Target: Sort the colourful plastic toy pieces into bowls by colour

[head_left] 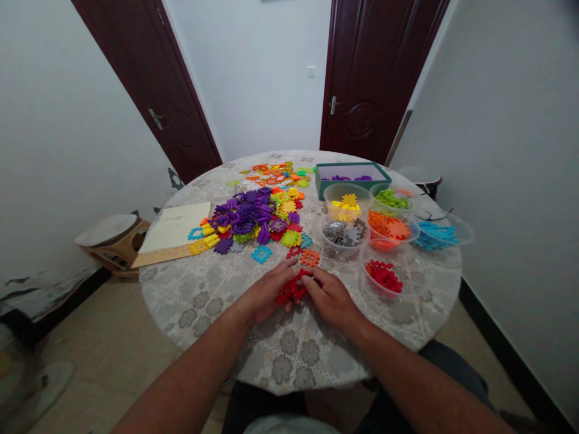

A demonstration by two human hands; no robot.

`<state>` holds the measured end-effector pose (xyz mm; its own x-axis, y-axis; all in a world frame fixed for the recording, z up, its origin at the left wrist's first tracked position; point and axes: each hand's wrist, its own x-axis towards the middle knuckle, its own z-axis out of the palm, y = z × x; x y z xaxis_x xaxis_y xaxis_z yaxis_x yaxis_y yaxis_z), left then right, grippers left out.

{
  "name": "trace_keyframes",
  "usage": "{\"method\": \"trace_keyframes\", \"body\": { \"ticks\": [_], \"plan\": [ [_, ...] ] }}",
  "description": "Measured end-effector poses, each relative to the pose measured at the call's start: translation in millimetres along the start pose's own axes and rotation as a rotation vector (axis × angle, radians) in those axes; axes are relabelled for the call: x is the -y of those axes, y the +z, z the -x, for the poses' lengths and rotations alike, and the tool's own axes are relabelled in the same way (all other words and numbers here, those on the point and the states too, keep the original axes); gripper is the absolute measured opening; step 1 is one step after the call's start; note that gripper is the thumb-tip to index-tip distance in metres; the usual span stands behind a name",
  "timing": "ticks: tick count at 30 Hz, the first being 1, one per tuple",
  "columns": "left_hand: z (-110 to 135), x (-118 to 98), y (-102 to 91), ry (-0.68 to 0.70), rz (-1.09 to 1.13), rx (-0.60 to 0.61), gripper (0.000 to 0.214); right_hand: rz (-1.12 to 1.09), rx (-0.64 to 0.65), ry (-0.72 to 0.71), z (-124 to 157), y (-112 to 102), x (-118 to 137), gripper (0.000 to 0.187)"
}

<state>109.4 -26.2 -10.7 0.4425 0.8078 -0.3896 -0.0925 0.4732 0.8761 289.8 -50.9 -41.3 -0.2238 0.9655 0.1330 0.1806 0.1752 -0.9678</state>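
Near the front of the table, my left hand (270,290) and my right hand (329,294) both close around red plastic building pieces (293,289). How many red pieces are between my fingers I cannot tell, since the fingers cover part of them. Just beyond my hands lie an orange square piece (310,258) and a blue one (261,254). Farther off is a large mixed heap, mostly of purple pieces (246,211). Right of my hands, a clear bowl (414,277) holds red pieces (384,276) like those in my grip.
More clear bowls hold yellow (346,208), grey (344,232), orange (389,228), green (392,199) and blue pieces (436,235). Behind them stands a green box (320,188) with purple pieces inside. An open notebook (174,224) lies at the left of the round table (203,319). Wooden stools flank it.
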Motion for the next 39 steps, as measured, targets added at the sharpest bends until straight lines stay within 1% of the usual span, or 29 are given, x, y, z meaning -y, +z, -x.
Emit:
{"method": "trace_keyframes", "body": {
  "ticks": [2, 5, 7, 9, 11, 14, 16, 17, 18, 21, 23, 25, 30, 33, 36, 39],
  "plan": [
    [2, 1, 5.3, 0.012, -0.083, -0.013, 0.075, 0.080, 0.019, -0.060, 1, 1, 4, 0.025],
    [6, 1, 13.7, 0.021, -0.165, -0.022, 0.080, 0.167, -0.003, -0.113, 2, 2, 8, 0.024],
    [7, 1, 16.1, 0.015, -0.171, -0.025, 0.080, 0.147, 0.007, -0.093, 3, 3, 8, 0.021],
    [8, -1, 13.2, 0.021, -0.240, -0.054, 0.076, 0.076, 0.031, -0.025, 3, 2, 7, 0.018],
    [5, -6, 4.9, 0.079, -0.428, -0.127, 0.066, 0.031, 0.008, 0.050, 2, 1, 4, 0.015],
    [-7, -16, -11.2, 0.295, -0.815, -0.294, 0.050, 0.085, -0.086, 0.090, 1, 0, 3, 0.012],
    [-20, -21, -18.2, 0.428, -1.073, -0.382, 0.040, 0.143, -0.098, 0.079, 1, 0, 5, 0.011],
    [-27, -22, -19.5, 0.452, -1.192, -0.412, 0.037, 0.168, -0.089, 0.068, 2, 1, 6, 0.010],
    [-34, -22, -19.3, 0.445, -1.299, -0.428, 0.036, 0.193, -0.074, 0.052, 3, 1, 8, 0.009],
    [-51, -17, -13.1, 0.353, -1.494, -0.452, 0.043, 0.251, -0.025, 0.015, 5, 2, 12, 0.006],
    [-56, -14, -9.1, 0.314, -1.543, -0.472, 0.049, 0.264, 0.006, 0.005, 5, 1, 13, 0.006],
    [-57, -12, -8.5, 0.307, -1.559, -0.482, 0.048, 0.261, 0.028, 0.007, 6, -1, 13, 0.007],
    [-50, -12, -18.7, 0.348, -1.533, -0.409, 0.022, 0.238, 0.021, 0.011, 5, -4, 12, 0.011],
    [-45, -11, -23.9, 0.331, -1.554, -0.394, 0.010, 0.185, -0.024, 0.044, 3, -4, 10, 0.015],
    [-42, -10, -24.3, 0.294, -1.579, -0.419, 0.011, 0.115, -0.079, 0.111, 0, -6, 6, 0.020],
    [-42, -12, -20.3, 0.282, -1.594, -0.438, 0.020, 0.078, -0.090, 0.163, -3, -10, 2, 0.025]
  ]
}}
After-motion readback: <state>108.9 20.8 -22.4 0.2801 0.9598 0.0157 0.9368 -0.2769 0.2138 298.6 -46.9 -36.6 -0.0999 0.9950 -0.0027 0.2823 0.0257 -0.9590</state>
